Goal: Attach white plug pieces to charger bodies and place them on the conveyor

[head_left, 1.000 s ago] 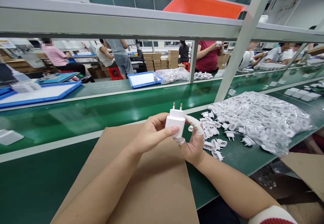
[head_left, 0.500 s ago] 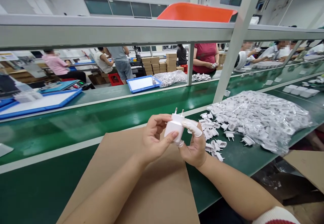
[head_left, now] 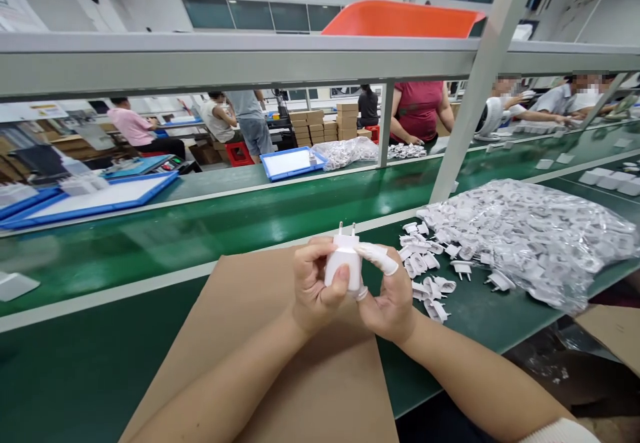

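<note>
A white two-pin charger is held between both hands above a cardboard sheet, its metal pins pointing up. My left hand grips it from the left, with the thumb pressed on its front face. From the right, my right hand holds its edge with fingers that wear white finger cots. Just right of my right hand, loose white plug pieces lie scattered on the green bench. Beyond them lies a clear plastic bag full of the same pieces.
A green conveyor belt runs across in front of me, with a white piece on it at the left. A slanted metal post holds the shelf bearing an orange bin. Blue trays and several co-workers are across the belt.
The charger has turned slightly more upright in both hands, which still grip it. My view has shifted a little left. Across the belt, the person in red has lowered their hands towards the bench.
</note>
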The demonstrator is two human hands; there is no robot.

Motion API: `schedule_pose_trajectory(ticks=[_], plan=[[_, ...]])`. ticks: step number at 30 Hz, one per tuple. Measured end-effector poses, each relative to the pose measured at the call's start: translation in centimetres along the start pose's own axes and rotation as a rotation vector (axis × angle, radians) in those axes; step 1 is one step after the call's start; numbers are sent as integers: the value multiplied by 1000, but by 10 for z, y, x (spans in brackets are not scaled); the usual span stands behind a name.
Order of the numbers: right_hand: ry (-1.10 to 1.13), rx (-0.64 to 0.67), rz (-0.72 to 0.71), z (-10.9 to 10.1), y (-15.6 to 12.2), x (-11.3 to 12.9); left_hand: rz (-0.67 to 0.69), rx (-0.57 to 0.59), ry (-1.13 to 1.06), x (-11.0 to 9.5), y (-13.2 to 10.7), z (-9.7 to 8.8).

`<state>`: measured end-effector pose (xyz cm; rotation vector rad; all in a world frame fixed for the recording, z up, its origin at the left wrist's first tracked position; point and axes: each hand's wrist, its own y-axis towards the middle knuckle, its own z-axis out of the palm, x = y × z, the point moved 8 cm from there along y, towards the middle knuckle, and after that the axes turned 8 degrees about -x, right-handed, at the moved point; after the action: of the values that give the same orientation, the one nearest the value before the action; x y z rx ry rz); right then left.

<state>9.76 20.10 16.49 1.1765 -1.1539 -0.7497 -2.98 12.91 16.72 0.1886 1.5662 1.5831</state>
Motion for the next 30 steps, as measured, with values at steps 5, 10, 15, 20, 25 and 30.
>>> schedule_pose_trajectory(ticks=[5, 10, 15, 20, 25, 30], plan=[[-180, 280, 235, 30, -13, -61, -609, 1, -30, 97, -24, -3], [-710, 766, 393, 36, -27, -105, -954, -147, 76, 169, -43, -39], [-1032, 1040, 534, 15, -34, -126, -796, -191, 434, 189, -45, -80], [-972, 1132, 595, 15, -39, -137, -748, -106, 635, 200, -44, -78], [-908, 1049, 546, 20, -30, -122, -619, 56, 936, 212, 3, -76], [-798, 1031, 511, 28, -37, -108, -677, 63, 1178, 231, 35, -106]])
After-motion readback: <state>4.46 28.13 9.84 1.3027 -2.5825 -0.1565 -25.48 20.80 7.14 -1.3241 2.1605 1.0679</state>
